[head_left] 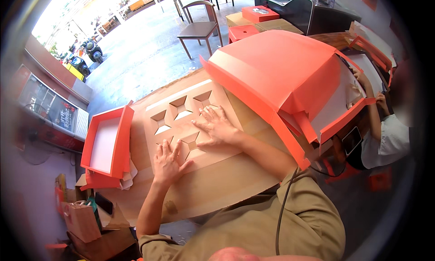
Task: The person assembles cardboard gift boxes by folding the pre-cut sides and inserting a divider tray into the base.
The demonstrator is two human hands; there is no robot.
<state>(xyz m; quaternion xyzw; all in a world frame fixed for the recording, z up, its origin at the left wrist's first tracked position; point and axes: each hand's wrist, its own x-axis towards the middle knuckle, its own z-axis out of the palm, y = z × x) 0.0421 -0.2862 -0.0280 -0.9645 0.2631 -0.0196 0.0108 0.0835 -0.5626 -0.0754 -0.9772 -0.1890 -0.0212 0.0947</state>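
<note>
Right, big orange box shell (276, 66) sits at the table's (226, 188) far right, overhanging the brown cardboard insert (190, 120) with diamond cut-outs lying flat mid-table. Orange tray (106, 143) stands at the left edge. Left hand (168, 163) and right hand (217, 127) both press flat on the insert, fingers spread, gripping nothing.

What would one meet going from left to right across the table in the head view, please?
Red tray → left hand → right hand → big red box lid → another person's sleeve.
</note>
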